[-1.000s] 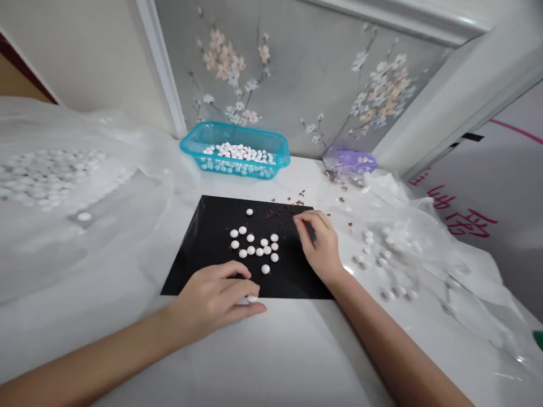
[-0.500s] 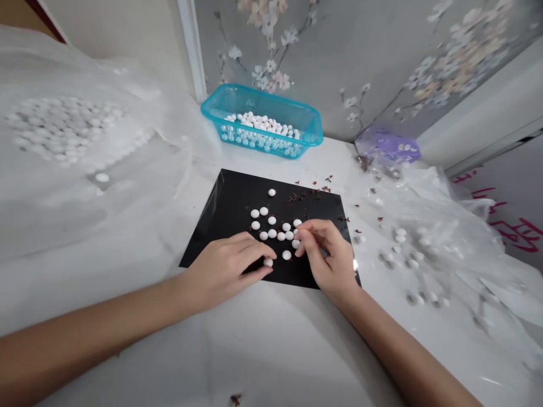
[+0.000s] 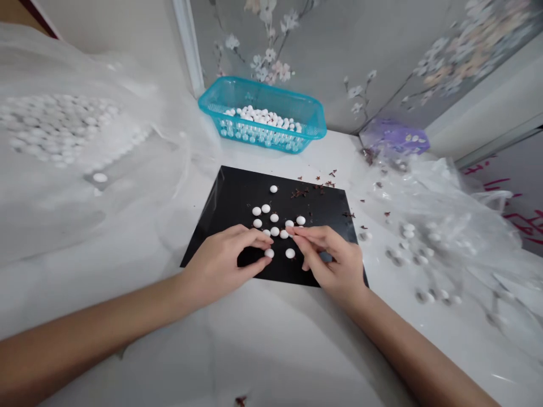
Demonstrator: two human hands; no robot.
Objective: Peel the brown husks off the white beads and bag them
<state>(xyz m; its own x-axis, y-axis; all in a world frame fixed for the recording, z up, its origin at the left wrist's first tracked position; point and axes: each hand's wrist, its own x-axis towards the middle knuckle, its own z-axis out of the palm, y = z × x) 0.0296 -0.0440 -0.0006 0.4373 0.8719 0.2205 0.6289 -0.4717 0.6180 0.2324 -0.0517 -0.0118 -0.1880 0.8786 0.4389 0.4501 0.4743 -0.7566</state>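
Several small white balls (image 3: 274, 218) lie scattered over a black board (image 3: 229, 195) on the white table. My left hand (image 3: 227, 254) rests at the board's front left, its thumb and fingertips closed around one white ball (image 3: 269, 254). Another white ball (image 3: 290, 254) lies between my two hands. With thumb and index finger pinched together, my right hand (image 3: 333, 254) is over the cluster of balls; whatever is between its fingertips is too small to make out. Small reddish-brown star-shaped bits (image 3: 300, 193) lie at the board's back right, and some show beside the balls.
Behind the board stands a blue plastic basket (image 3: 265, 90) holding many white balls. A clear bag (image 3: 59, 130) of white balls lies at left. To the right are crumpled clear plastic (image 3: 462, 198), loose balls (image 3: 407, 232) and a purple packet (image 3: 401, 137).
My right hand's pinched fingertips have moved slightly left over the cluster, away from the balls on its right side. My left hand and its ball have moved up a little.
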